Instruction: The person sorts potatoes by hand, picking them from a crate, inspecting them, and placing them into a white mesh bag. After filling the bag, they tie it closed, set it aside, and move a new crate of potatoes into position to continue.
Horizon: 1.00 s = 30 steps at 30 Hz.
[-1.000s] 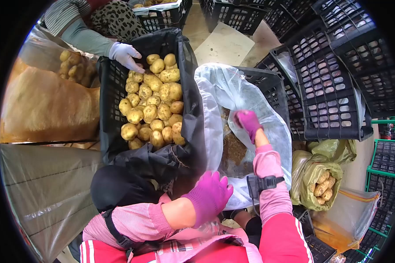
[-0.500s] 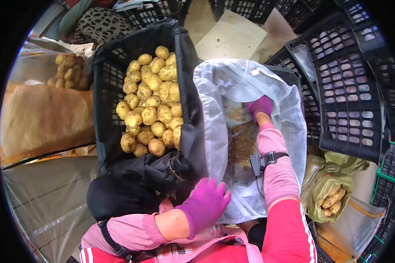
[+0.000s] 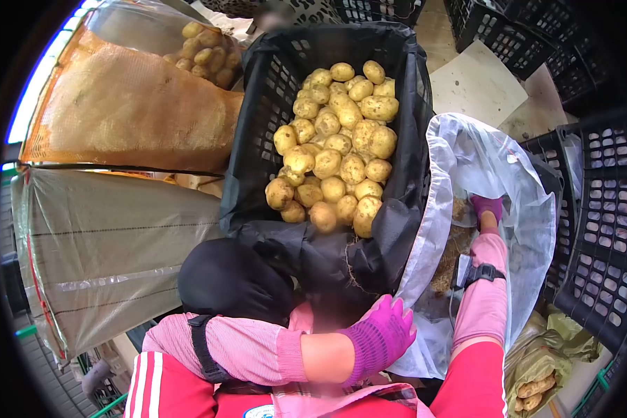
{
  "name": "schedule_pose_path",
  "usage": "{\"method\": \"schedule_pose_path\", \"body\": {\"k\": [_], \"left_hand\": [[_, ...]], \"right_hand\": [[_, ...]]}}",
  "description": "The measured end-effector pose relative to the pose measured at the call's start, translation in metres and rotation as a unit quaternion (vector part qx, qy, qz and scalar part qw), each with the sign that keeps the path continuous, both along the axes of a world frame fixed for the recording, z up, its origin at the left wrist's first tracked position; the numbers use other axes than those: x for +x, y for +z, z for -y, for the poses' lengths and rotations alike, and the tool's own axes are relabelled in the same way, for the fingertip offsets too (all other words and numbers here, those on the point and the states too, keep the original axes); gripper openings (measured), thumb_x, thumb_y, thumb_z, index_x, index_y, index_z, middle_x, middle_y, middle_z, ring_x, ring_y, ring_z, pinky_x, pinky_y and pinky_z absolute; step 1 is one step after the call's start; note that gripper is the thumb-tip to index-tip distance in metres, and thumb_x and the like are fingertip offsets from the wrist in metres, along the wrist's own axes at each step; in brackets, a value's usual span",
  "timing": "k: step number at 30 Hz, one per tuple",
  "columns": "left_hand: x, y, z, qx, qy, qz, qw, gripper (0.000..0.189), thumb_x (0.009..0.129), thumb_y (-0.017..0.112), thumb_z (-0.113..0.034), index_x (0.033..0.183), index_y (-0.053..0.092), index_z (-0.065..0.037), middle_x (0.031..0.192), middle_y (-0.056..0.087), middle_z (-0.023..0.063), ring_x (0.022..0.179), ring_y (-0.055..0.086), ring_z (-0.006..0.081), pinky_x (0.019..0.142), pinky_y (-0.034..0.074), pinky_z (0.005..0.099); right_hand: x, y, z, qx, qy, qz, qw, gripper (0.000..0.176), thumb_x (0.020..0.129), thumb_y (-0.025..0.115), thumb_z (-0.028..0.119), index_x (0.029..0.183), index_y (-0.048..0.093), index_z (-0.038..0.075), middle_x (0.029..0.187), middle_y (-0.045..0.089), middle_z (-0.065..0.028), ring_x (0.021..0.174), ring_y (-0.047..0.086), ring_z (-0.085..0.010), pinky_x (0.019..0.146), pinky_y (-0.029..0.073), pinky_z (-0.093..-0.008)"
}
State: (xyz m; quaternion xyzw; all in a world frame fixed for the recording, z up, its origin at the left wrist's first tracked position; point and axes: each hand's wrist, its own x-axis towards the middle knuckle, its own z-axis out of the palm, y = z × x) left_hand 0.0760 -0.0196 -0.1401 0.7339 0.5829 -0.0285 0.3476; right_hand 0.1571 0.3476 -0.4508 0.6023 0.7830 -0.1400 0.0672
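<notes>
My right hand (image 3: 488,210), in a purple glove, reaches deep into the white liner bag (image 3: 425,233) and is against its inner far side. Its fingertips are hard to make out. Brown dirt (image 3: 449,261) shows at the bottom of the bag. My left hand (image 3: 383,339), also gloved in purple, is at the near left edge of the bag, fingers stretched forward and nothing visible in them. Left of the bag stands a black crate (image 3: 247,146) lined with dark cloth (image 3: 292,244), holding many potatoes (image 3: 338,143).
Stacked black crates (image 3: 609,209) rise on the right. An olive bag (image 3: 536,366) with tubers sits at the lower right. To the left are an orange mesh sack (image 3: 139,104) and a grey-covered bundle (image 3: 111,244). A flat board (image 3: 477,83) lies on the floor behind.
The view has swung left, so the crate and bag appear farther right. My right hand is still inside the bag. My left hand remains by its near edge, fingers less spread.
</notes>
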Motion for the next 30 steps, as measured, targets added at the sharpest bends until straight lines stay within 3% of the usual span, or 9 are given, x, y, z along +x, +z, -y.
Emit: {"method": "schedule_pose_path", "body": {"k": [4, 8, 12, 20, 21, 24, 28, 29, 30], "left_hand": [[-0.002, 0.002, 0.008, 0.059, 0.013, -0.019, 0.998, 0.044, 0.079, 0.06, -0.02, 0.12, 0.058, -0.003, 0.12, 0.058, 0.0176, 0.111, 0.055, 0.0354, 0.097, 0.041, 0.0487], [-0.011, 0.011, 0.013, 0.119, -0.026, -0.006, 0.992, 0.071, 0.074, 0.07, -0.042, 0.129, 0.053, -0.001, 0.124, 0.054, 0.0208, 0.117, 0.052, 0.0399, 0.102, 0.038, 0.0535], [-0.018, 0.029, 0.007, 0.114, -0.053, 0.045, 0.991, 0.069, 0.082, 0.064, -0.036, 0.135, 0.045, 0.005, 0.12, 0.055, 0.0206, 0.107, 0.054, 0.0369, 0.088, 0.042, 0.0486], [-0.018, 0.045, -0.016, 0.247, 0.222, 0.258, 0.907, 0.086, 0.088, 0.066, -0.042, 0.147, 0.027, 0.005, 0.13, 0.053, 0.0295, 0.111, 0.059, 0.0415, 0.093, 0.049, 0.0418], [-0.008, 0.043, -0.015, 0.302, 0.244, 0.288, 0.876, 0.084, 0.09, 0.064, -0.044, 0.148, 0.027, 0.004, 0.124, 0.056, 0.0301, 0.104, 0.062, 0.0422, 0.088, 0.051, 0.0431], [-0.004, 0.06, -0.013, 0.179, 0.224, 0.278, 0.917, 0.063, 0.098, 0.051, -0.041, 0.147, 0.034, -0.005, 0.105, 0.064, 0.0279, 0.088, 0.065, 0.0427, 0.075, 0.052, 0.0463], [0.001, 0.06, -0.016, 0.183, 0.193, 0.296, 0.917, 0.054, 0.101, 0.045, -0.04, 0.144, 0.04, -0.009, 0.106, 0.066, 0.0244, 0.09, 0.066, 0.0401, 0.075, 0.053, 0.0453], [0.004, 0.018, -0.029, 0.36, 0.128, 0.278, 0.881, 0.05, 0.098, 0.05, -0.035, 0.141, 0.045, -0.01, 0.11, 0.067, 0.0199, 0.088, 0.068, 0.035, 0.077, 0.054, 0.0419], [-0.005, 0.055, -0.026, 0.123, 0.258, 0.441, 0.851, 0.048, 0.092, 0.057, -0.026, 0.136, 0.051, -0.008, 0.111, 0.066, 0.0159, 0.088, 0.068, 0.0276, 0.077, 0.056, 0.0378]], "right_hand": [[0.021, -0.002, 0.021, -0.07, -0.031, -0.265, 0.961, 0.085, 0.064, 0.086, 0.036, 0.132, 0.047, 0.003, 0.113, 0.065, -0.0148, 0.103, 0.065, -0.0283, 0.09, 0.052, -0.0372], [0.042, 0.128, 0.073, -0.339, -0.144, -0.42, 0.829, 0.062, 0.082, 0.075, 0.04, 0.127, 0.051, 0.005, 0.11, 0.064, -0.009, 0.094, 0.066, -0.0201, 0.076, 0.056, -0.0339], [0.059, 0.226, 0.111, -0.453, -0.075, -0.464, 0.757, 0.052, 0.095, 0.056, 0.047, 0.127, 0.052, 0.007, 0.111, 0.064, -0.0094, 0.094, 0.067, -0.0191, 0.076, 0.056, -0.0321], [0.055, 0.373, 0.224, -0.344, -0.073, -0.507, 0.787, 0.048, 0.101, 0.047, 0.037, 0.127, 0.053, -0.003, 0.116, 0.061, -0.0167, 0.104, 0.064, -0.0261, 0.086, 0.051, -0.0343], [0.068, 0.368, 0.229, -0.153, 0.126, -0.406, 0.892, 0.047, 0.101, 0.048, 0.037, 0.127, 0.053, -0.002, 0.112, 0.062, -0.0155, 0.099, 0.064, -0.0254, 0.081, 0.053, -0.0345], [0.074, 0.407, 0.28, -0.308, -0.128, -0.48, 0.812, 0.05, 0.099, 0.05, 0.042, 0.129, 0.05, 0.002, 0.107, 0.062, -0.014, 0.085, 0.068, -0.0218, 0.063, 0.057, -0.0295], [0.092, 0.401, 0.291, -0.249, -0.091, -0.503, 0.823, 0.05, 0.1, 0.05, 0.042, 0.13, 0.049, 0.001, 0.101, 0.064, -0.0132, 0.069, 0.069, -0.0209, 0.049, 0.055, -0.0265], [0.089, 0.397, 0.292, -0.208, -0.083, -0.512, 0.83, 0.05, 0.099, 0.051, 0.041, 0.13, 0.049, 0.001, 0.101, 0.065, -0.0136, 0.069, 0.069, -0.021, 0.047, 0.054, -0.0265], [0.082, 0.41, 0.295, -0.24, -0.115, -0.527, 0.807, 0.046, 0.101, 0.05, 0.036, 0.129, 0.049, 0.0, 0.1, 0.065, -0.013, 0.074, 0.068, -0.0227, 0.056, 0.056, -0.0297]]}}
